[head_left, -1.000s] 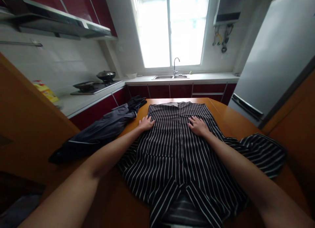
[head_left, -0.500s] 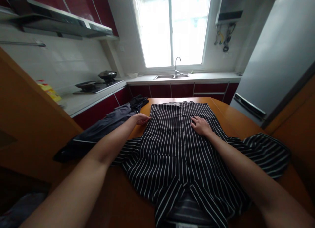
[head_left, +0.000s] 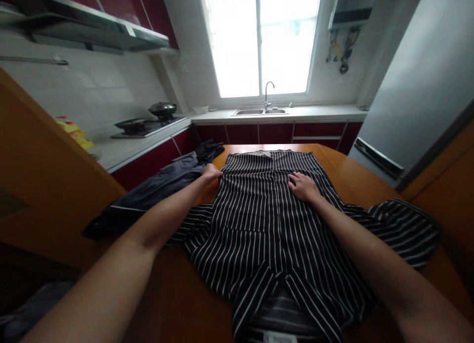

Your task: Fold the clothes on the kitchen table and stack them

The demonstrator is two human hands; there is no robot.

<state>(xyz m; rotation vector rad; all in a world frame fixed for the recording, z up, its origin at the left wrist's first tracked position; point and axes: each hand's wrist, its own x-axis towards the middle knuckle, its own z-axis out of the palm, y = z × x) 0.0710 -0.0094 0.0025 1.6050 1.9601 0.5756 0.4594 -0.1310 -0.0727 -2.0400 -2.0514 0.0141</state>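
Note:
A black shirt with thin white stripes (head_left: 259,224) lies spread flat on an orange wooden table (head_left: 348,172). My left hand (head_left: 211,173) is closed in a pinch on the shirt's left edge near the far end. My right hand (head_left: 302,186) lies flat on the shirt, fingers spread, pressing the cloth down. One sleeve (head_left: 403,224) stretches out to the right.
A dark grey garment (head_left: 155,190) lies bunched at the table's left edge. Beyond the table are red cabinets, a stove with pans (head_left: 148,123), a sink (head_left: 261,111) under a bright window, and a grey fridge (head_left: 414,91) on the right.
My left hand slid from lying flat on the shirt out to its left edge and closed on the cloth. My right hand stayed pressed in place.

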